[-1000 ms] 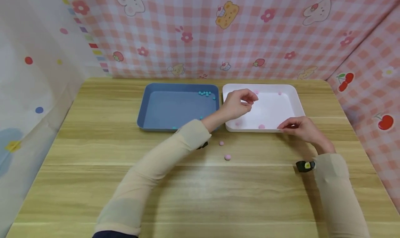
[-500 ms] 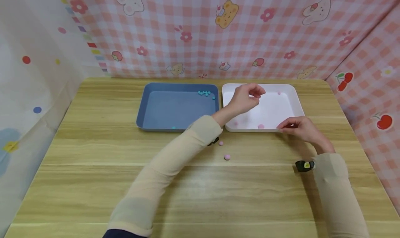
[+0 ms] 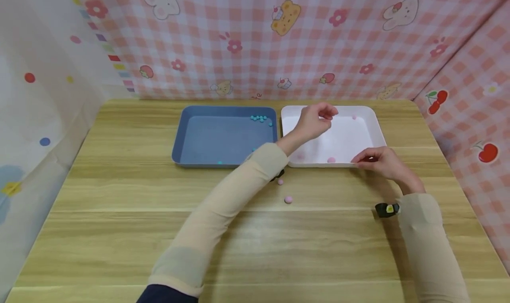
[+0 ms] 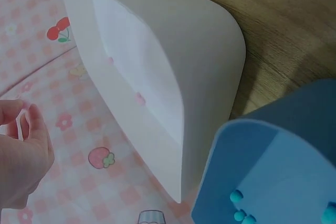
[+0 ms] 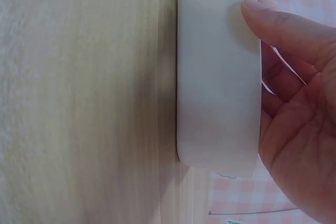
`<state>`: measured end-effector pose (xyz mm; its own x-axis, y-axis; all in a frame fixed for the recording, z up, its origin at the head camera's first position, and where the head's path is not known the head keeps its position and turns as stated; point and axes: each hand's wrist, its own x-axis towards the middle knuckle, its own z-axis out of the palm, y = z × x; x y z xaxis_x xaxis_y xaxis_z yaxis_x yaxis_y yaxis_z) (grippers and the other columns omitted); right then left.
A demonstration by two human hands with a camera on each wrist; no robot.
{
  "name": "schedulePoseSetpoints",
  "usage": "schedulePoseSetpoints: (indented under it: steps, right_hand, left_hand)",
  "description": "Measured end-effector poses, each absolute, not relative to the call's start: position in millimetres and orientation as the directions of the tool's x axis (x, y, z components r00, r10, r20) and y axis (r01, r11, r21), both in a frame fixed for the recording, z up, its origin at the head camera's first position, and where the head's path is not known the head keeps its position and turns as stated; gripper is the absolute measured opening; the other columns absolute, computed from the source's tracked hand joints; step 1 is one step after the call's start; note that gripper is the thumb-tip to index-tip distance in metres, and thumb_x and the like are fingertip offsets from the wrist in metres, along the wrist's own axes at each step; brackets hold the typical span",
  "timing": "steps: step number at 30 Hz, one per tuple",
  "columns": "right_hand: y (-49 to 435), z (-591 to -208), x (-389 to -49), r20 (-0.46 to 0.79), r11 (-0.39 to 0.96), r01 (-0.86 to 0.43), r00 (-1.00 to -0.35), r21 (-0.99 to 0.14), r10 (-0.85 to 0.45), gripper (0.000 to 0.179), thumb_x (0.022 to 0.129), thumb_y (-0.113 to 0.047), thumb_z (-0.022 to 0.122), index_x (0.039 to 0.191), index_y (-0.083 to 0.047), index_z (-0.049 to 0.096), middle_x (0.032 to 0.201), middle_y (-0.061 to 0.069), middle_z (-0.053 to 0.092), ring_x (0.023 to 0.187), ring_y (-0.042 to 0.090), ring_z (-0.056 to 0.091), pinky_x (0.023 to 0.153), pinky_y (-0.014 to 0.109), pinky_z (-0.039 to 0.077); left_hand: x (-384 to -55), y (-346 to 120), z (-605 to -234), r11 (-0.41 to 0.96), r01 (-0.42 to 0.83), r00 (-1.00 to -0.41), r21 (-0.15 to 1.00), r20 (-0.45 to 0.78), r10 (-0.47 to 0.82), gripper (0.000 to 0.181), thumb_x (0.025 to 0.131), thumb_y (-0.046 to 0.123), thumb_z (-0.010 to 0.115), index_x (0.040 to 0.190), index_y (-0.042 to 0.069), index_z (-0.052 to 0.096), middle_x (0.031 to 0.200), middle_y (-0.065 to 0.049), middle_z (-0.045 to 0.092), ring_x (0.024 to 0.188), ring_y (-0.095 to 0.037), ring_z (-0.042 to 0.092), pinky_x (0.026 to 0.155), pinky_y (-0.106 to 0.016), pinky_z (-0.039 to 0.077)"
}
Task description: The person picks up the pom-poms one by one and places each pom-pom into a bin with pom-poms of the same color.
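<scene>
My left hand (image 3: 312, 122) is raised over the white tray (image 3: 378, 135), thumb and index fingertips brought together. In the left wrist view a tiny pink bead (image 4: 26, 106) shows between those fingertips. With thumb outside and fingers inside, my right hand (image 3: 378, 161) grips the tray's front wall near its right corner; the right wrist view shows the thumb (image 5: 262, 17) on that wall. Inside the tray lie a pink bead (image 3: 331, 160) at the front and another pink bead (image 3: 354, 117) at the back. The left hand and arm hide part of the tray.
Left of the white tray stands a blue tray (image 3: 207, 137) with several turquoise beads (image 3: 261, 118), mostly at its back right. Two loose pink beads, one nearer (image 3: 288, 200) and one farther (image 3: 280, 182), lie on the wooden table (image 3: 303, 250). Checked cloth (image 3: 255, 59) hangs behind.
My left hand has moved slightly right and toward the back over the white tray, then slowed. The right hand keeps its grip on the wall. The view has shifted slightly.
</scene>
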<state>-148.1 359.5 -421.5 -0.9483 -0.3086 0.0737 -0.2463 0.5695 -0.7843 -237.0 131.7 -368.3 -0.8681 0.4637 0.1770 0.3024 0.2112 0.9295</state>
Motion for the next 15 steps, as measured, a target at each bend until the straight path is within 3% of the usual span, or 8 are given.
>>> schedulePoseSetpoints:
  steps: [8,15]
  right_hand:
    - [358.6,-422.1,-149.7,0.064,0.587,-0.235,-0.953,-0.775,-0.297,0.007,0.078,0.015,0.065,0.084,0.012,0.066,0.075,0.009,0.068,0.065,0.0,0.053,0.055,0.012,0.045]
    - [358.6,-420.1,-148.0,0.058,0.598,-0.228,-0.955,-0.769,-0.29,0.006,0.078,0.015,0.065,0.084,0.012,0.066,0.075,0.007,0.068,0.065,-0.001,0.053,0.056,0.012,0.045]
  left_hand:
    - [-239.6,133.4,-368.2,0.238,0.272,-0.883,0.932,0.143,0.448,0.023,0.082,-0.009,0.06,0.103,-0.002,0.064,0.105,-0.016,0.065,0.088,-0.014,0.059,0.072,-0.01,0.046]
    - [-239.8,130.6,-370.6,0.229,0.298,-0.879,0.927,0.172,0.445,0.022,0.082,-0.01,0.058,0.101,-0.003,0.065,0.104,-0.016,0.065,0.086,-0.016,0.059,0.071,-0.011,0.045]
